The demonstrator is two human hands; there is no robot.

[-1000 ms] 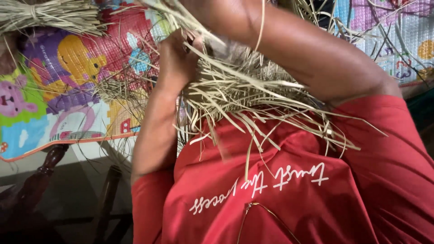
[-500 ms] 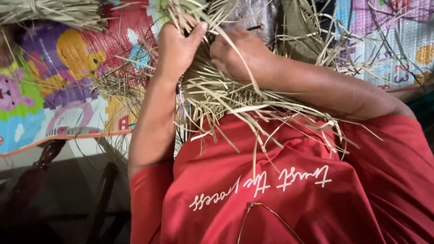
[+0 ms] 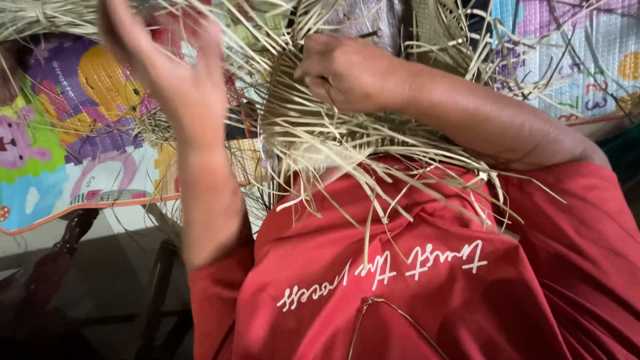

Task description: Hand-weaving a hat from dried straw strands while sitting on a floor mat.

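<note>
hands (image 3: 347, 70) amid straw strips (image 3: 347, 143), play mat (image 3: 73, 133)

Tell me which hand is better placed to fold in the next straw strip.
Probably the right hand: its fingers rest on the woven straw piece among loose strips. The left hand is lifted open, off the weave, blurred.

Blurred left hand (image 3: 175, 87), fingertips cut off above; right hand's fingers (image 3: 320, 80) buried in straw weave (image 3: 313, 133).
</note>
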